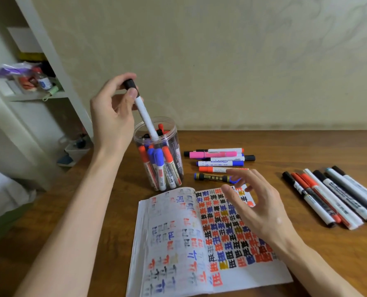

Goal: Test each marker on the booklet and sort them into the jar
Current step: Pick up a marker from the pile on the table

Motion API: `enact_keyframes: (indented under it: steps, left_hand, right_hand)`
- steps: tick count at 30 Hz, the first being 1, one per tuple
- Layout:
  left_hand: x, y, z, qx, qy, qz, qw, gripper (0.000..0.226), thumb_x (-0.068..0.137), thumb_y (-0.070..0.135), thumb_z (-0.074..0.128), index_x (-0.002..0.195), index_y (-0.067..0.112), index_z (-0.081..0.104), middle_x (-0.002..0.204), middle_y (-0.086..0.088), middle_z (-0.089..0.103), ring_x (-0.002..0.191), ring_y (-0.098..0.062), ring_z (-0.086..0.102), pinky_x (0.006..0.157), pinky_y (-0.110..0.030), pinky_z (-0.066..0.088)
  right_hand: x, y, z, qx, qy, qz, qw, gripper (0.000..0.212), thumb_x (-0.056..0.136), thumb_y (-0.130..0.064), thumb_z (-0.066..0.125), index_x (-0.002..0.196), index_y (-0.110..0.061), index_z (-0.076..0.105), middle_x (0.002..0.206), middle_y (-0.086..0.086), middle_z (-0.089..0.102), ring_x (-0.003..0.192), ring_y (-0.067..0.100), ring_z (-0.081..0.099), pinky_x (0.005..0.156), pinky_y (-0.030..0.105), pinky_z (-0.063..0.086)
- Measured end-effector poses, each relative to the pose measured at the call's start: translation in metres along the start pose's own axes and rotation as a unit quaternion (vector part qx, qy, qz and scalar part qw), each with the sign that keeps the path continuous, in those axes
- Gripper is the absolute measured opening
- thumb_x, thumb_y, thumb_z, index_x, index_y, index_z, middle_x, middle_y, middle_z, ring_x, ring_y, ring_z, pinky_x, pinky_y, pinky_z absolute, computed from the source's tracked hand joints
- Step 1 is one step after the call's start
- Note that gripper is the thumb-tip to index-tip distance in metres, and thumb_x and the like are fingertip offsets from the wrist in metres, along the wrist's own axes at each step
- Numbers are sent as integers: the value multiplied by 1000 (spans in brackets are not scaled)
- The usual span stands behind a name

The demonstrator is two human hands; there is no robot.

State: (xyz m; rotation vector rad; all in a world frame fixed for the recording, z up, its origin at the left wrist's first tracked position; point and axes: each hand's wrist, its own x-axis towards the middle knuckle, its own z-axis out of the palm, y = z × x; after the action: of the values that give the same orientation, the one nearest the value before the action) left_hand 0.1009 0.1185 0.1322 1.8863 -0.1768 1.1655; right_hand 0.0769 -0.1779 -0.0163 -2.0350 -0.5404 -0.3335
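My left hand point(111, 112) pinches a white marker with a black cap point(143, 112) near its capped top; its lower end dips into the mouth of a clear plastic jar point(174, 133) that holds several red, blue and black markers. My right hand point(257, 204) hovers with relaxed, spread fingers over the open booklet point(178, 236), holding nothing. The booklet's pages are covered with red, blue, black and yellow test marks.
A row of several markers point(219, 162), one pink, lies behind the booklet on the wooden table point(306, 146). Another group of several markers point(332, 196) lies at the right. A white shelf unit point(39, 97) with clutter stands at the left.
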Motion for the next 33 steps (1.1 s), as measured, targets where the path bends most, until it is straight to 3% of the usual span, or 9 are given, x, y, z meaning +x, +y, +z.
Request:
enact_keyframes:
  steps: [5, 9, 12, 18, 21, 26, 31, 33]
  left_hand:
    - [-3, -2, -7, 22, -32, -16, 999, 25, 103, 18, 56, 118, 32, 69, 113, -2, 71, 101, -20, 74, 87, -40, 62]
    - [-6, 0, -7, 15, -30, -24, 999, 26, 103, 13, 57, 115, 33, 68, 113, 3, 70, 101, -19, 74, 81, -31, 62]
    - [-4, 1, -9, 7, -34, -30, 999, 28, 102, 14, 57, 111, 39, 67, 111, 6, 68, 101, -20, 74, 80, -34, 63]
    - [-5, 1, -11, 13, -84, -24, 996, 26, 105, 13, 54, 119, 31, 66, 115, 10, 65, 101, -18, 72, 82, -33, 62]
    - [-7, 2, -11, 14, -65, -29, 997, 25, 104, 12, 53, 118, 30, 65, 113, 12, 65, 100, -18, 73, 79, -32, 62]
    - [-10, 1, -14, 7, -54, -23, 998, 30, 103, 16, 54, 112, 42, 65, 114, 5, 65, 108, -28, 70, 83, -44, 64]
    - [-5, 4, -11, 55, -45, -7, 997, 29, 102, 10, 51, 114, 34, 63, 107, 20, 62, 98, -21, 72, 76, -30, 61]
    - [-4, 5, -12, 62, -35, 6, 997, 30, 102, 9, 50, 114, 34, 62, 105, 22, 61, 99, -21, 72, 78, -30, 60]
  right_hand:
    - [-1, 1, 2, 3, -3, 4, 1000, 56, 91, -74, 53, 131, -37, 64, 117, -20, 65, 109, -4, 61, 84, 20, 49]
    - [-1, 1, 2, 8, -6, 8, 1000, 47, 95, -64, 59, 131, -35, 65, 119, -18, 66, 110, -3, 62, 86, 22, 50]
    - [0, 2, 1, 5, -10, 10, 1000, 47, 93, -62, 60, 132, -36, 65, 119, -16, 66, 110, -4, 62, 85, 21, 50]
    - [0, 1, 1, 6, -14, 13, 1000, 47, 92, -62, 60, 131, -35, 65, 118, -17, 65, 109, -5, 61, 85, 20, 49]
    - [0, 0, 0, 5, -14, 11, 1000, 47, 93, -62, 59, 130, -34, 65, 116, -17, 65, 107, -4, 61, 84, 20, 49]
    - [-1, 0, 0, 7, -12, 10, 1000, 49, 92, -63, 58, 130, -32, 65, 116, -15, 65, 105, -4, 61, 82, 19, 48]
    - [0, 0, 0, 4, -13, 8, 1000, 48, 93, -62, 57, 130, -32, 65, 116, -15, 65, 105, -4, 61, 81, 17, 47]
    - [0, 2, 0, 4, -11, 11, 1000, 48, 93, -63, 57, 130, -33, 65, 116, -15, 65, 105, -3, 61, 82, 19, 48]
